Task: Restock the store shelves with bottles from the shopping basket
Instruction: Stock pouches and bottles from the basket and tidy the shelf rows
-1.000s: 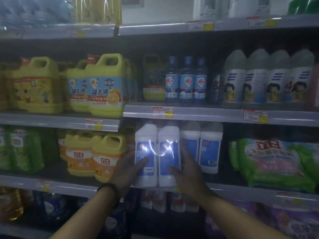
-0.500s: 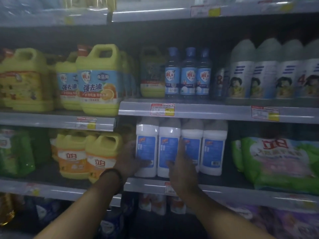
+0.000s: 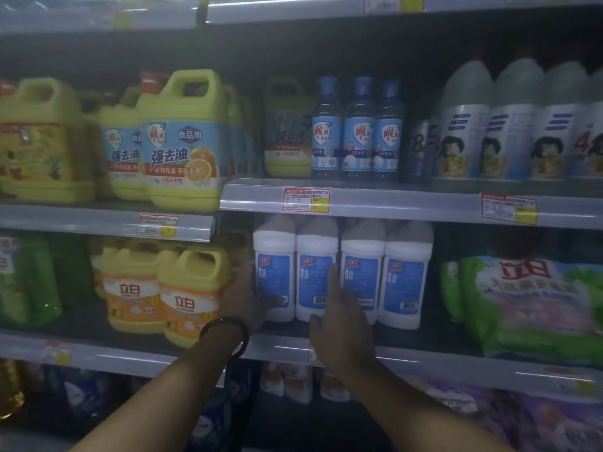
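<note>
Our left grip (image 3: 244, 295) clasps the leftmost white bottle (image 3: 275, 256); our right grip (image 3: 339, 324), released, presses flat against the second white bottle (image 3: 315, 252).

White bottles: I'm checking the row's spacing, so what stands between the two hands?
In the head view, the leftmost white bottle and the second white bottle, between left hand and right hand.

I log four white bottles (image 3: 404, 278) with blue labels. Yellow jugs (image 3: 189, 298) carry orange labels. I note a green bag (image 3: 522, 324) lettered red.
</note>
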